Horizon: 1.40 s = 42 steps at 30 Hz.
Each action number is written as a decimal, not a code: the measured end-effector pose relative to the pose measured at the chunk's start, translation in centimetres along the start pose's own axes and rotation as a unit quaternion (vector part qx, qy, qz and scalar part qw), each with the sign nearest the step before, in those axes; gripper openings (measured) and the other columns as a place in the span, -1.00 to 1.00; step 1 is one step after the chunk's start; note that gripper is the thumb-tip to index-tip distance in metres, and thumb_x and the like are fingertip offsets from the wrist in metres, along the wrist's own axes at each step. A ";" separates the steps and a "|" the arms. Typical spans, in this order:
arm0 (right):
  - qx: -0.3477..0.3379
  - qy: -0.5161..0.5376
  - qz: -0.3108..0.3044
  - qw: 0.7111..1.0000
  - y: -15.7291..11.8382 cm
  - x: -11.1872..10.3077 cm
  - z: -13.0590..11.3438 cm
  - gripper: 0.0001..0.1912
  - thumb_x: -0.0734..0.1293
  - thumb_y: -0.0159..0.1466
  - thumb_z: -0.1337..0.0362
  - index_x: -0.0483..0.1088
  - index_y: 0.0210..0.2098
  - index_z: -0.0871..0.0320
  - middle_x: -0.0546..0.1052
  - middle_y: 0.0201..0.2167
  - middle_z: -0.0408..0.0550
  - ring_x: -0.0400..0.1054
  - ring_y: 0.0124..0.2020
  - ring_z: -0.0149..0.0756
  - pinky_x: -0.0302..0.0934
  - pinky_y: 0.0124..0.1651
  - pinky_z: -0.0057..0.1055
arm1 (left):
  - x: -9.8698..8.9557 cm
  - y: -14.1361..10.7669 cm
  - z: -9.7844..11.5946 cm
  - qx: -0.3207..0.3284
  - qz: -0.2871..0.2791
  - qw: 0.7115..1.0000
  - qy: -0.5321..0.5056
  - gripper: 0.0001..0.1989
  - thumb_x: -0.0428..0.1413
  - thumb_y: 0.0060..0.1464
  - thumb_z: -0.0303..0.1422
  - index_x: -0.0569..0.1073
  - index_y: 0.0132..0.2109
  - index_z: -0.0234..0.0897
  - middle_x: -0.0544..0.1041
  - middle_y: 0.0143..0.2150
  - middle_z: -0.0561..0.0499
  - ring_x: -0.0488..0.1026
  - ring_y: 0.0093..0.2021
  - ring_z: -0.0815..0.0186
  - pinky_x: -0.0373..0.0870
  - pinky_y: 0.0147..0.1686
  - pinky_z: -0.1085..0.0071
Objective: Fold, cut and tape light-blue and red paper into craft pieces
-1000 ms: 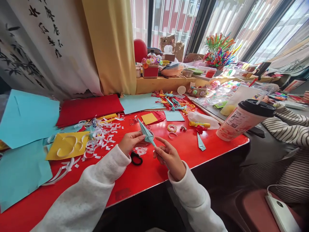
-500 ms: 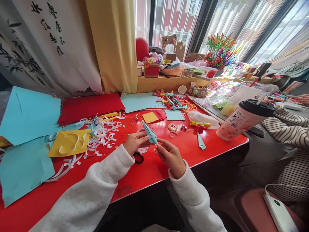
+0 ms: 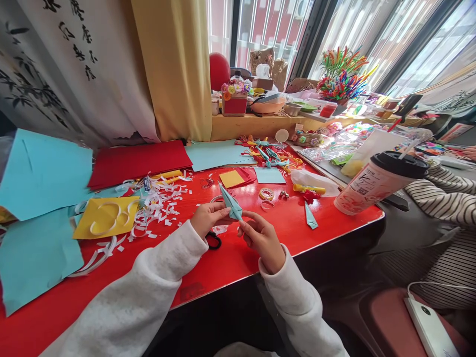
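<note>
A folded light-blue paper piece (image 3: 231, 202), long and pointed at its far end, is held between both hands above the red table (image 3: 208, 270). My left hand (image 3: 207, 218) pinches its left side with thumb and fingers. At its near end, my right hand (image 3: 265, 241) grips a narrow tip between thumb and forefinger. Under the left hand lie black-handled scissors (image 3: 213, 241), mostly hidden. Beyond the hands are a tape roll (image 3: 266, 194), yellow paper squares (image 3: 231, 179) and a light-blue square (image 3: 270, 175). Another folded blue piece (image 3: 311, 217) rests to the right.
White paper strips (image 3: 163, 201) and blue sheets (image 3: 40, 258) cover the left side. A lidded drink cup (image 3: 372, 186) stands at the right edge, near a glue stick (image 3: 308, 189). Colourful folded paper pieces (image 3: 273, 153) are heaped at the back. A person's striped sleeve (image 3: 442, 198) shows at far right.
Both hands keep their hold on the folded blue paper, almost in place. The camera view has shifted very slightly.
</note>
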State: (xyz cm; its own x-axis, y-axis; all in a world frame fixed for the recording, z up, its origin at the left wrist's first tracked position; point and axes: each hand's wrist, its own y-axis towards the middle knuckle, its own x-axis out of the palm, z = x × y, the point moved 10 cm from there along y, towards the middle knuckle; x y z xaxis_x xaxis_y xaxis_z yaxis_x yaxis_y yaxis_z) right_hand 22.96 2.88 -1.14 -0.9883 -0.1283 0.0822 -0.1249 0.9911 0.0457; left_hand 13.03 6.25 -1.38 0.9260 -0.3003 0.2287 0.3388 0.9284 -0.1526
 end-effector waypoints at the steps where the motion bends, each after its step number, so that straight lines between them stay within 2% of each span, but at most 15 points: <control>1: 0.002 0.000 0.000 1.000 0.0 0.0 0.0 -0.68 0.20 0.09 0.16 0.23 -0.20 0.20 0.31 -0.64 -0.19 0.04 -0.72 -0.60 -0.07 -0.68 -0.58 | 0.0 0.0 0.0 -0.001 0.002 1.000 -0.003 -0.74 0.12 -0.18 -0.31 0.44 -0.32 -0.42 0.51 -0.43 -0.07 0.45 -0.35 0.25 0.31 -0.17 0.24; 6: 0.002 0.002 -0.001 1.000 -0.1 0.2 -0.1 -0.72 0.20 0.10 0.18 0.22 -0.22 0.19 0.30 -0.65 -0.21 0.04 -0.72 -0.61 -0.07 -0.68 -0.59 | 0.3 -0.1 0.5 0.039 0.024 0.999 0.004 -0.71 0.16 -0.24 -0.30 0.41 -0.32 -0.40 0.48 -0.38 -0.05 0.43 -0.35 0.26 0.32 -0.20 0.23; 11: 0.000 0.009 -0.009 1.000 -0.2 0.6 0.1 -0.74 0.19 0.11 0.19 0.20 -0.23 0.18 0.32 -0.63 -0.20 0.06 -0.72 -0.61 -0.06 -0.70 -0.62 | 0.3 -0.1 0.9 0.072 0.056 0.996 0.014 -0.73 0.19 -0.30 -0.34 0.40 -0.38 -0.39 0.45 -0.49 0.03 0.41 -0.44 0.35 0.36 -0.33 0.32; 13: -0.001 0.022 -0.021 1.000 -0.3 1.0 0.0 -0.71 0.20 0.11 0.19 0.17 -0.19 0.16 0.34 -0.59 -0.19 0.12 -0.70 -0.58 0.02 -0.69 -0.60 | 0.1 -0.2 1.2 0.081 0.065 0.994 0.014 -0.75 0.19 -0.30 -0.35 0.40 -0.39 -0.38 0.45 -0.51 0.05 0.40 -0.47 0.36 0.37 -0.38 0.35; 15: 0.008 0.041 -0.046 0.998 -0.6 1.4 -0.3 -0.65 0.22 0.09 0.21 0.13 -0.14 0.15 0.37 -0.54 -0.16 0.24 -0.63 -0.52 0.18 -0.59 -0.53 | -0.1 -0.3 1.4 0.085 0.065 0.994 0.022 -0.77 0.18 -0.28 -0.35 0.40 -0.40 -0.38 0.44 -0.52 0.05 0.39 -0.49 0.37 0.36 -0.41 0.37; 17: 0.025 0.057 -0.075 0.995 -1.1 1.8 -0.8 -0.58 0.24 0.08 0.23 0.10 -0.08 0.15 0.41 -0.46 -0.10 0.34 -0.49 -0.43 0.28 -0.41 -0.40 | -0.2 -0.4 1.6 0.085 0.063 0.994 0.027 -0.77 0.18 -0.27 -0.35 0.40 -0.39 -0.38 0.44 -0.53 0.05 0.39 -0.50 0.37 0.36 -0.43 0.39; 19: 0.045 0.065 -0.102 0.992 -1.6 2.0 -1.4 -0.54 0.23 0.09 0.23 0.07 -0.03 0.13 0.43 -0.37 -0.05 0.36 -0.37 -0.39 0.27 -0.25 -0.30 | -0.3 -0.5 1.7 0.082 0.059 0.995 0.023 -0.76 0.18 -0.28 -0.35 0.40 -0.38 -0.38 0.45 -0.52 0.05 0.39 -0.50 0.38 0.35 -0.43 0.40; 22: 0.074 0.056 -0.130 0.987 -2.0 1.9 -2.0 -0.55 0.20 0.11 0.21 0.08 0.00 0.10 0.42 -0.25 -0.02 0.36 -0.28 -0.36 0.23 -0.14 -0.23 | 0.3 -0.5 1.7 0.067 0.035 0.997 0.018 -0.76 0.18 -0.28 -0.35 0.40 -0.38 -0.38 0.45 -0.50 0.04 0.39 -0.50 0.39 0.33 -0.42 0.40; 25: 0.070 0.030 -0.114 0.991 -1.8 1.2 -2.0 -0.61 0.20 0.12 0.20 0.16 -0.05 0.11 0.41 -0.21 -0.01 0.36 -0.24 -0.33 0.24 -0.14 -0.23 | 1.3 -0.5 1.6 0.062 -0.004 0.997 0.042 -0.78 0.17 -0.26 -0.33 0.40 -0.41 -0.38 0.43 -0.49 0.04 0.37 -0.49 0.40 0.30 -0.42 0.41; 30: 0.051 0.040 -0.083 0.994 -1.2 0.7 -1.2 -0.73 0.27 0.05 0.21 0.27 -0.28 0.23 0.47 -0.39 -0.01 0.38 -0.31 -0.28 0.29 -0.22 -0.25 | 2.6 -0.7 1.3 0.075 -0.024 0.993 0.091 -0.81 0.17 -0.26 -0.32 0.36 -0.48 -0.36 0.35 -0.51 0.08 0.32 -0.47 0.42 0.26 -0.40 0.43; 33: 0.067 0.048 -0.071 0.994 -1.6 0.2 -1.0 -0.77 0.28 0.04 0.21 0.28 -0.40 0.27 0.48 -0.47 -0.01 0.40 -0.39 -0.29 0.30 -0.26 -0.26 | 3.5 -0.8 0.8 0.060 -0.050 0.991 0.109 -0.79 0.13 -0.21 -0.29 0.35 -0.42 -0.34 0.36 -0.48 0.06 0.32 -0.43 0.39 0.25 -0.37 0.42; 36: 0.078 0.062 -0.050 0.994 -2.7 -1.5 -1.0 -0.80 0.28 0.04 0.23 0.28 -0.44 0.28 0.49 -0.50 -0.01 0.41 -0.43 -0.29 0.32 -0.30 -0.30 | 4.2 -0.5 1.0 0.067 -0.069 0.986 0.137 -0.72 0.04 -0.10 -0.21 0.33 -0.27 -0.32 0.37 -0.34 0.00 0.32 -0.30 0.34 0.25 -0.31 0.40; 39: 0.070 0.080 0.028 0.994 -4.4 -6.0 -0.5 -0.83 0.30 0.03 0.27 0.29 -0.44 0.28 0.50 -0.49 0.01 0.41 -0.45 -0.29 0.34 -0.33 -0.35 | 5.0 0.4 1.3 0.095 -0.050 0.966 0.234 -0.65 -0.10 -0.01 -0.14 0.30 -0.17 -0.30 0.35 -0.21 -0.06 0.29 -0.20 0.30 0.23 -0.23 0.37; 40: 0.066 0.086 0.070 0.992 -5.2 -8.2 -0.1 -0.83 0.30 0.03 0.28 0.30 -0.42 0.27 0.50 -0.48 0.01 0.42 -0.43 -0.29 0.34 -0.33 -0.38 | 5.8 0.6 1.4 0.112 -0.047 0.948 0.293 -0.65 -0.12 0.00 -0.15 0.31 -0.18 -0.31 0.34 -0.20 -0.07 0.28 -0.19 0.29 0.22 -0.21 0.35; 42: 0.051 0.094 0.167 0.980 -7.1 -13.1 0.8 -0.81 0.32 0.01 0.30 0.31 -0.38 0.27 0.50 -0.46 0.02 0.41 -0.41 -0.30 0.34 -0.33 -0.43 | 8.9 1.0 1.1 0.161 -0.071 0.882 0.437 -0.69 -0.08 -0.01 -0.18 0.37 -0.28 -0.34 0.36 -0.26 -0.08 0.28 -0.20 0.27 0.20 -0.17 0.33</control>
State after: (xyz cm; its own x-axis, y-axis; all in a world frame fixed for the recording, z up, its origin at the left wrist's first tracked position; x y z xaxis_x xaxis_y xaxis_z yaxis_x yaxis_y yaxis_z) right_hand 36.70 -2.47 -3.32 -0.9431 0.2092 0.2584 0.1854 0.9761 -0.1136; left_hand 21.41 4.80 1.57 0.6998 -0.3426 -0.6268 0.5278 0.8392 0.1306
